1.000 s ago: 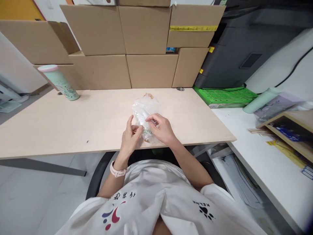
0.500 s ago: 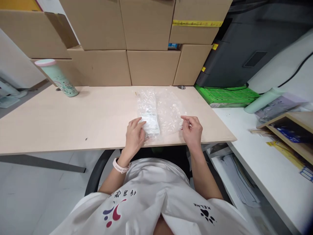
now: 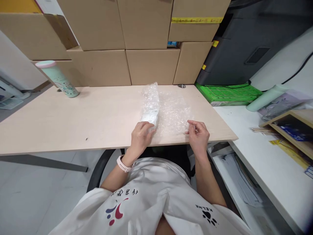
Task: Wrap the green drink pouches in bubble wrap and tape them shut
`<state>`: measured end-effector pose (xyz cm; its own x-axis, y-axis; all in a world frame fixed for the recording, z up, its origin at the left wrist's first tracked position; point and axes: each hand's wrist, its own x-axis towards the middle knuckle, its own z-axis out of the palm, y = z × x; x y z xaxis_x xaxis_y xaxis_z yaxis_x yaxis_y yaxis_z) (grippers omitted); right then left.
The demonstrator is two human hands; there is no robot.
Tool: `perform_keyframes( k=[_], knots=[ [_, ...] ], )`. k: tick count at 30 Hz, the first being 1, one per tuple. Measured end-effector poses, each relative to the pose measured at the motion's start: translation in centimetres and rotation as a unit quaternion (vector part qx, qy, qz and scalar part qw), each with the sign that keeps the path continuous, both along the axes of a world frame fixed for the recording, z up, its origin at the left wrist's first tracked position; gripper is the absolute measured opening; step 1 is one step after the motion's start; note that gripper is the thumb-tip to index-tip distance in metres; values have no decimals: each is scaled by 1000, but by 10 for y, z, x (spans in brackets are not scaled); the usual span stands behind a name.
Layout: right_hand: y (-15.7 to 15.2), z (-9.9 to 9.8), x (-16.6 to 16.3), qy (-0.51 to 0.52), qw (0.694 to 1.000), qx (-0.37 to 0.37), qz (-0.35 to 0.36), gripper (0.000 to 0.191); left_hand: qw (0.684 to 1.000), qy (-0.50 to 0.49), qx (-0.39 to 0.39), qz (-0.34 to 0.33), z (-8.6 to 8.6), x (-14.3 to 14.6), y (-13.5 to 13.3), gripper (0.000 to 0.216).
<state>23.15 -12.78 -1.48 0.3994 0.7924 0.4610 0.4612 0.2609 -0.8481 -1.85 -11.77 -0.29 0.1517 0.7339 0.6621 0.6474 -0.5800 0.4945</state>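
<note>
While the left hand (image 3: pixel 141 135) grasps a wrapped bundle (image 3: pixel 150 107) — right hand (image 3: pixel 198 138) pinching bubble wrap (image 3: pixel 174 112) — the shirt (image 3: pixel 149 178) reads "KELME".

The bubble wrap (image 3: pixel 174 112) lies on the table (image 3: pixel 102 114) between the left hand (image 3: pixel 142 137) and the right hand (image 3: pixel 199 139), with a cup (image 3: pixel 60 80) far left, boxes (image 3: pixel 153 67) along the far side, and a rack (image 3: pixel 302 115) on the side table (image 3: pixel 241 125) at the right.
</note>
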Motion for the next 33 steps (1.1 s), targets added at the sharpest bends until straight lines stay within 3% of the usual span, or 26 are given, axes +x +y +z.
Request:
perform_keyframes(
  k=[3, 7, 11, 14, 17, 20, 22, 24, 26, 30, 31, 33],
  knots=[
    [2, -4, 4, 5, 1000, -2, -13, 26, 990, -125, -24, 57, -1, -19, -4, 9],
    [3, -10, 17, -9, 999, 2, -52, 26, 947, -257, -46, 185, -13, -48, -4, 12],
    [3, -17, 37, -51, 995, 6, -86, 27, 958, -145, -45, 243, -18, -59, -6, 35],
    [0, -17, 54, -92, 990, 31, -106, 28, 977, -52, -35, 203, -10, -46, -10, 43],
    [-7, -9, 65, -88, 990, 71, -86, 30, 993, 10, -68, 97, -1, -19, -15, 43],
    [-11, 7, 60, -129, 978, 92, -135, 40, 993, 81, -81, 0, 0, 11, -18, 61],
    [-8, 15, 45, -184, 968, 70, -158, 38, 993, 89, -74, -25, -5, 22, -19, 57],
    [2, 19, 23, -216, 973, 1, -84, 33, 997, 43, -71, 6, -11, 21, -20, 33],
    [16, 17, -3, -217, 973, -73, 19, 31, 993, -46, -78, 80, -18, 10, -21, 19],
    [47, 5, -45, -239, 959, -109, 104, 32, 958, -174, -23, 228, -16, -19, -30, 33],
    [54, 2, -51, -234, 960, -104, 111, 32, 960, -161, 2, 229, -12, -21, -33, 35],
    [64, -3, -60, -214, 965, -91, 118, 32, 983, -77, 27, 166, -3, -16, -36, 35]
  ],
)
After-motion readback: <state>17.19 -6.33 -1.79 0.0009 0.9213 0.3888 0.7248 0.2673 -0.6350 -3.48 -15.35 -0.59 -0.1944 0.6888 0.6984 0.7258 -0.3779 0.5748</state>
